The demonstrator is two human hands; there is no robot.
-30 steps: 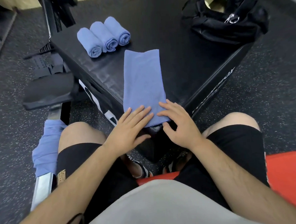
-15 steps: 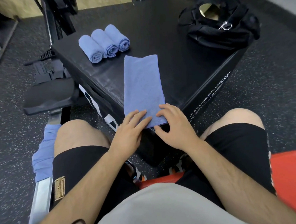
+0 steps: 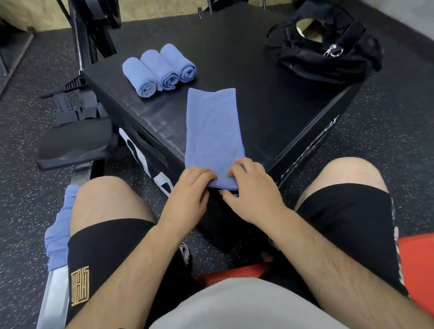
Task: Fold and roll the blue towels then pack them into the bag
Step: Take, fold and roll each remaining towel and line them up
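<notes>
My fingers, flat on the near end of the folded towel [image 3: 212, 129] a second ago, are now curled. My left hand [image 3: 187, 191] and right hand [image 3: 253, 187] both pinch the near hem and have lifted it a little off the box [image 3: 270, 97]. I judge from this that smoothing is over and the roll is starting at the end closest to me.

Hand state: both are half closed, fingertips on top of the cloth and thumbs tucked below the hem. The grip is light — a pinch, not a fist.

The towel lies as a long narrow strip running away from me across the box top, its near end overhanging the box corner between my knees. The surface is flat and even; the far edge shows a slight notch where the layers do not quite match.

Three rolled towels [image 3: 159, 70] sit side by side, touching, on the far left of the box. The bag [image 3: 323, 56] rests open on the far right corner, well apart from them. More blue cloth [image 3: 58, 232] hangs beside my left thigh — I judge it is still waiting to be folded.
</notes>
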